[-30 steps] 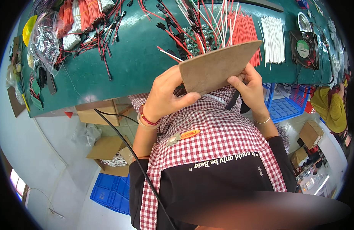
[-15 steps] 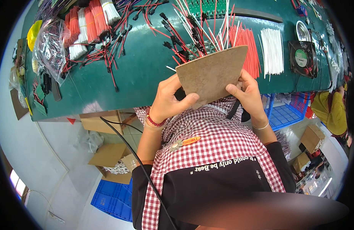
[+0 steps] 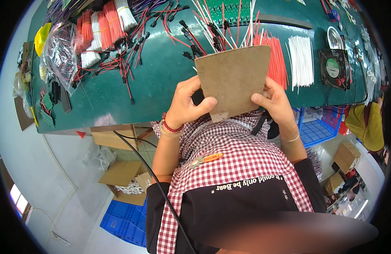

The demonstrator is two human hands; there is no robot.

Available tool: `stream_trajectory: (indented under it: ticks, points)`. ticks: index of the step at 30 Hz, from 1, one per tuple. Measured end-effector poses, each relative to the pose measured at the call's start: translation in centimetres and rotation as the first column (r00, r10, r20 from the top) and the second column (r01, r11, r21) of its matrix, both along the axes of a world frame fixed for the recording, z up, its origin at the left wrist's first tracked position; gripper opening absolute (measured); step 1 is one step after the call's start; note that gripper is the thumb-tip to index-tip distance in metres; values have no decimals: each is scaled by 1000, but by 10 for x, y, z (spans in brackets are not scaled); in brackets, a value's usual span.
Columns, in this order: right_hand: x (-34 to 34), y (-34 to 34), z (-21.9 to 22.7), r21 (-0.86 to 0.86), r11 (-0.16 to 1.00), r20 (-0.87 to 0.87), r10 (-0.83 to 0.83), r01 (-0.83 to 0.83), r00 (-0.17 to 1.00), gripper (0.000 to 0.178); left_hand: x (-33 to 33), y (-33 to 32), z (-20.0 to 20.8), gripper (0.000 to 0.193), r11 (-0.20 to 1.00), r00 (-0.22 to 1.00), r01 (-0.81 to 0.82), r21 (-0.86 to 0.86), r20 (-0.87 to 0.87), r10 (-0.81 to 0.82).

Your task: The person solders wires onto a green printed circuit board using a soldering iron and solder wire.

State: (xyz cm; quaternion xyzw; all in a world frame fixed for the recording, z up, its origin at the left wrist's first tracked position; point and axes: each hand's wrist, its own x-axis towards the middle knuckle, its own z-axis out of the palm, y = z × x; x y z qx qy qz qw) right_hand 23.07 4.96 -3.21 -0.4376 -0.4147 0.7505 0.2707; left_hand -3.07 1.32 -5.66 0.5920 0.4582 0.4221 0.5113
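Note:
A flat brown board (image 3: 233, 80) is gripped at its two sides and held tilted over the front edge of the table, its broad face toward me. My left hand (image 3: 186, 105) holds the lower left edge, thumb on the face and fingers behind. On the lower right edge my right hand (image 3: 275, 100) has the same hold. Red and white wires with black connectors (image 3: 194, 40) stick up past the board's top edge. Whatever they are fixed to is hidden behind the board.
Red wires (image 3: 276, 61) and white wires (image 3: 301, 59) lie on the green table (image 3: 161, 84), near a black fan (image 3: 334, 67). A green circuit board panel (image 3: 235, 12) sits at the back. Wire bundles (image 3: 115, 21) and a plastic bag (image 3: 60, 55) occupy the left.
The brown board has tipped so that more of its face shows, and its top edge lies more level. Both hands keep their hold and have barely moved.

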Motion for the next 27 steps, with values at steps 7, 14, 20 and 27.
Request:
stream_trajectory:
  ticks: [7, 14, 20, 27]
  points:
    - [1, 4, -1, 1, 999, 15, 42, -42, 999, 42, 3, 3, -7, 55, 996, 987, -83, -15, 135, 85]
    - [6, -3, -13, 206, 978, 202, 3, -45, 979, 29, 15, -7, 6, 74, 965, 899, -217, 145, -357, 256]
    - [-4, -3, -3, 267, 964, 177, -34, -15, 984, 24, 33, -22, -9, 110, 945, 933, -326, 6, -161, 323]
    - [-4, -11, -9, 262, 963, 47, -82, 67, 996, 34, 26, -12, -10, 121, 991, 976, -133, -5, -177, 130]
